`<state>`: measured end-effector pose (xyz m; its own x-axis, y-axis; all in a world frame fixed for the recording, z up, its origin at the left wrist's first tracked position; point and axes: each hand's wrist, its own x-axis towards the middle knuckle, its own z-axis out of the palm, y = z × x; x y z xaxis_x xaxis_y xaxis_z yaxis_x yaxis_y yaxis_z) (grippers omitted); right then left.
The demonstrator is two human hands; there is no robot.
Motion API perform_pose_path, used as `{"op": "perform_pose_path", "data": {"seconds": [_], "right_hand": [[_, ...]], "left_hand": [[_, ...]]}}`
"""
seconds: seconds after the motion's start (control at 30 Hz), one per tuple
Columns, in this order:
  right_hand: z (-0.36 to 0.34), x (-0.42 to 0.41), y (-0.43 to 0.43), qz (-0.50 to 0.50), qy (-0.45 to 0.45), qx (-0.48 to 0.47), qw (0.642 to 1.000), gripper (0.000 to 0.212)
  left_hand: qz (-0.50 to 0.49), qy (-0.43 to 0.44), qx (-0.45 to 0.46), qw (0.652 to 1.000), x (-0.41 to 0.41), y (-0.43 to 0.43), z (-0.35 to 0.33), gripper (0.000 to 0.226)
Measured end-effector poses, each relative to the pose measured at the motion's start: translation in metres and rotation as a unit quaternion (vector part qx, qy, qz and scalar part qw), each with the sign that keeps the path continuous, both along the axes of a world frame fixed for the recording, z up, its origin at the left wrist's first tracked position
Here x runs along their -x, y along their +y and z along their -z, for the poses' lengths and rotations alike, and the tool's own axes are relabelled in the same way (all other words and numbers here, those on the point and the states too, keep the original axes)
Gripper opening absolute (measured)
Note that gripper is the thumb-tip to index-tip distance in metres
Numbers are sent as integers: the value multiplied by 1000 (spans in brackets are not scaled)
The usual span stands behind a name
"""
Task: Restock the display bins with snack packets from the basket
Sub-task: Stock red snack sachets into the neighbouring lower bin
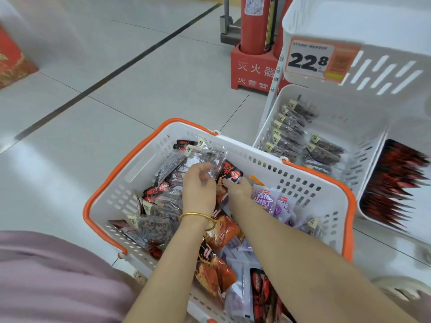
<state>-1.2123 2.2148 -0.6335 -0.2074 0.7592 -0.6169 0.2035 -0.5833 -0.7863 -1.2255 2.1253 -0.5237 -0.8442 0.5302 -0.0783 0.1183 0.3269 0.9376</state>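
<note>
1. Snack packets: a mixed pile fills the basket [140,164], lower centre of frame. It is white plastic with orange handles and sits on the tiled floor [105,66].
2. Our left hand [198,185] is mid-basket, fingers curled round a clear packet [207,157] with dark contents. There is a gold bangle [196,216] on that wrist.
3. Our right hand [238,191] is just beside the left and pinches a black-and-red packet [229,174] by its lower edge.
4. Also in the pile: purple packets [265,199] right of our right hand, and orange-red packets [221,231] between our forearms.
5. Display bins are on the right, white and slotted, with the rack touching the basket's far side.
   - The middle bin [349,117] holds rows of clear dark packets [291,127].
   - The top bin [384,73] carries a price tag [307,60] reading 22.8.
   - The lower right bin [373,197] holds red-and-black packets [396,183].
6. Top centre: a red fire extinguisher [254,24] in a red stand [251,68].
7. Lower left: pink fabric [46,276]. Left edge: a red box [11,61].
</note>
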Motion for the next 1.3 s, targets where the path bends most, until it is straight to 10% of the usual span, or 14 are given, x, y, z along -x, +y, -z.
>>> {"op": "perform_pose_path", "data": {"seconds": [0.43,0.87,1.3], "right_hand": [[-15,15,-15,131,-24,-19,991,31],[-129,-149,26,20,157,-197,967,36],[-176,-278,112,-193,41,-212,957,25]], "left_hand": [[-20,-15,-30,999,12,1,6,29],[231,-105,3,967,-47,39,-6,47],[384,8,6,923,-134,126,-30,48]]}}
